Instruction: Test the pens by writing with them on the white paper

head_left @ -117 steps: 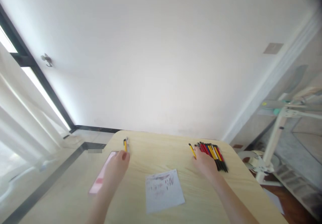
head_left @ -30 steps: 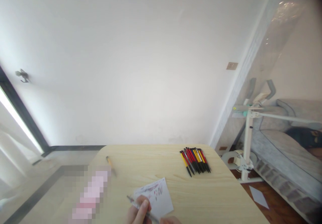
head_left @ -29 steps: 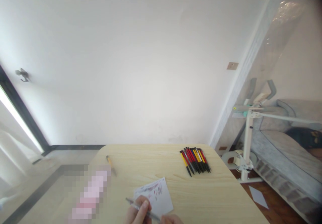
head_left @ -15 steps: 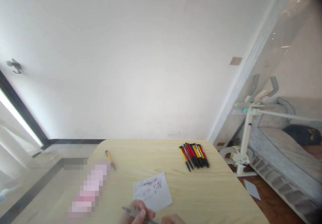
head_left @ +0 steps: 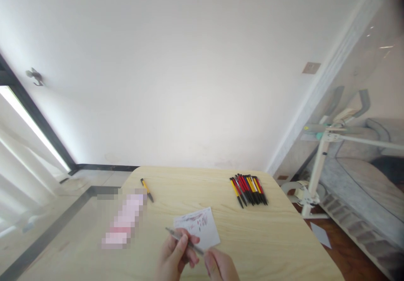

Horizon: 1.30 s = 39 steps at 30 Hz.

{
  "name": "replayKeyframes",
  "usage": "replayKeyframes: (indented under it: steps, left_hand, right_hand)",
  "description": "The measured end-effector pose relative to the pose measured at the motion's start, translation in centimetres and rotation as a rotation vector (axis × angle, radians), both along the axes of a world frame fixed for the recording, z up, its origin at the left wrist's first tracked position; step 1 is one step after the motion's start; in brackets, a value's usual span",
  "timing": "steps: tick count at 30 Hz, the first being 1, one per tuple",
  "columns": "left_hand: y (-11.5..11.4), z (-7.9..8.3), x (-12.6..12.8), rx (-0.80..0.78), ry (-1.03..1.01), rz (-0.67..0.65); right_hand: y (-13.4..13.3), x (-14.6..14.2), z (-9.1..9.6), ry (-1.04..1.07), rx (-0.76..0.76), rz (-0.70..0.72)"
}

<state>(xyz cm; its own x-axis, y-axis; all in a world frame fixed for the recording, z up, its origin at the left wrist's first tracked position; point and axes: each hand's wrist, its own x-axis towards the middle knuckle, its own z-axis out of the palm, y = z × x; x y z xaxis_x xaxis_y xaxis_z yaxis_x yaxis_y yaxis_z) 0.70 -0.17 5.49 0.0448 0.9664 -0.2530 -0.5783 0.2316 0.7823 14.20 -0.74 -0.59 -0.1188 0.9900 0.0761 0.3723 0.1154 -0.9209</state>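
A slim grey pen (head_left: 196, 247) slants across my hands above the near part of the table. My left hand (head_left: 178, 251) is closed around its middle, thumb on top, with one end sticking out at the upper left. At the lower right end, my right hand (head_left: 220, 265) is closed in a pinch on the pen; its fingertips hide that end. Just beyond the hands lies a white sheet of paper (head_left: 209, 234) with dark and reddish scribbles, partly covered by my left hand.
On the wooden table (head_left: 268, 247), a bunch of red, yellow and dark pens (head_left: 248, 189) lies at the far right. One yellow pen (head_left: 147, 189) lies at the far left, beside a pixelated pink patch (head_left: 126, 218). A white wall (head_left: 189, 83) stands behind the table.
The view has shifted, so both hands now show more fully. My right hand has come up against the lower end of the pen, which stays in my left hand.
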Motion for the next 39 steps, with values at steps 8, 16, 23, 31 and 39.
replayKeyframes:
  steps: [8,16,23,31,39]
  left_hand:
    - [0.0,-0.7,-0.2,-0.016,-0.045,0.076]
    - [0.4,-2.5,0.0,-0.104,-0.190,0.194]
    - [0.7,-3.3,0.6,-0.135,-0.321,0.244]
    - [0.8,-3.2,0.9,-0.168,-0.414,0.264]
    - [1.0,-3.1,0.7,-0.205,-0.472,0.284]
  right_hand:
    - [-0.1,0.1,1.4,0.074,-0.088,0.070]
    - [0.6,-0.5,2.7,0.103,0.000,-0.033]
    - [1.5,-0.2,5.0,0.032,0.023,0.029]
    - [1.9,-0.5,6.8,0.000,0.086,0.062]
    - [2.2,-0.5,6.7,-0.020,0.145,0.112]
